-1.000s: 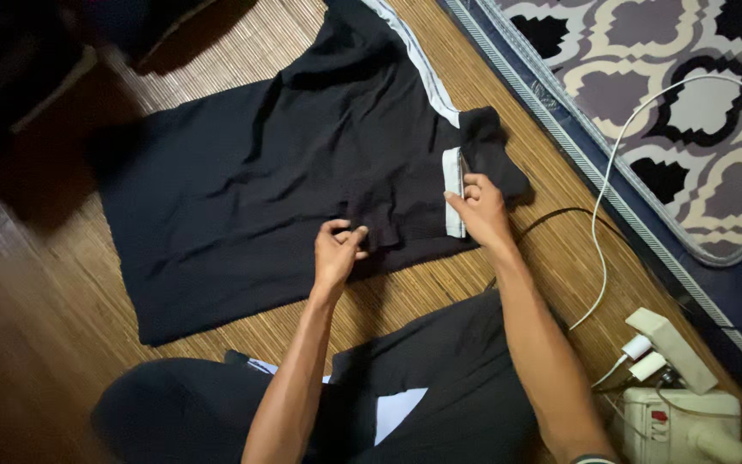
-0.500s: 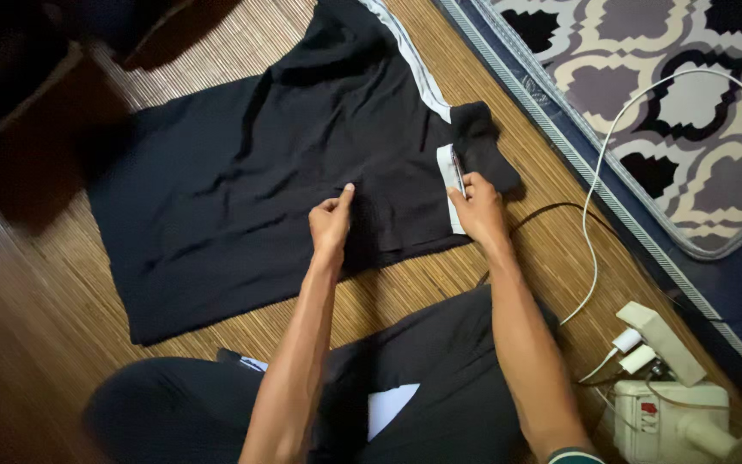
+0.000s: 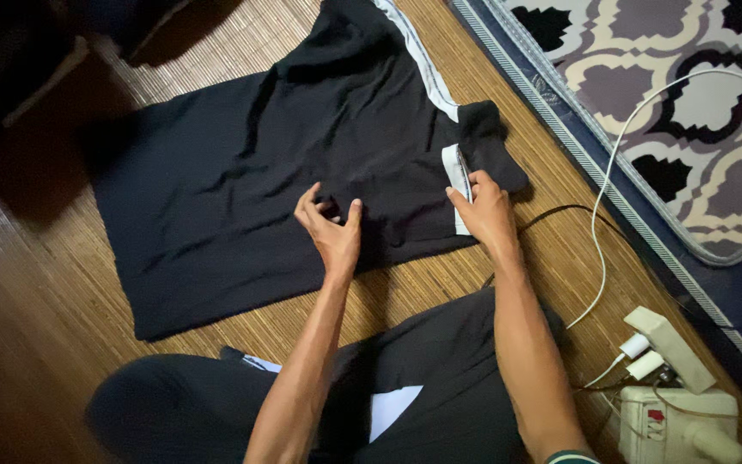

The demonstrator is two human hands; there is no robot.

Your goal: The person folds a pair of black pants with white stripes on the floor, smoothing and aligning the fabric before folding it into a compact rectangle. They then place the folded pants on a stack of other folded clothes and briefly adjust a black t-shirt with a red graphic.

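A black shirt [image 3: 242, 180] with a white stripe lies spread on a woven bamboo mat [image 3: 440, 283]. My left hand [image 3: 330, 225] rests on the shirt's middle near its front edge, fingers spread and curled, pressing the cloth. My right hand [image 3: 483, 209] pinches the shirt's right side at the white-edged fold beside the black sleeve [image 3: 491, 146]. My legs in dark cloth fill the bottom of the view.
A patterned mattress [image 3: 672, 112] lies at the right, with a white cable [image 3: 611, 172] running over it to plugs in a white power strip [image 3: 672, 348]. A black cable [image 3: 551, 215] curves near my right wrist. Dark objects sit at the top left.
My left hand went from pinching the cloth to pointing, then spread its fingers on the shirt, shifting slightly left. My right hand stayed on the white-edged fold.
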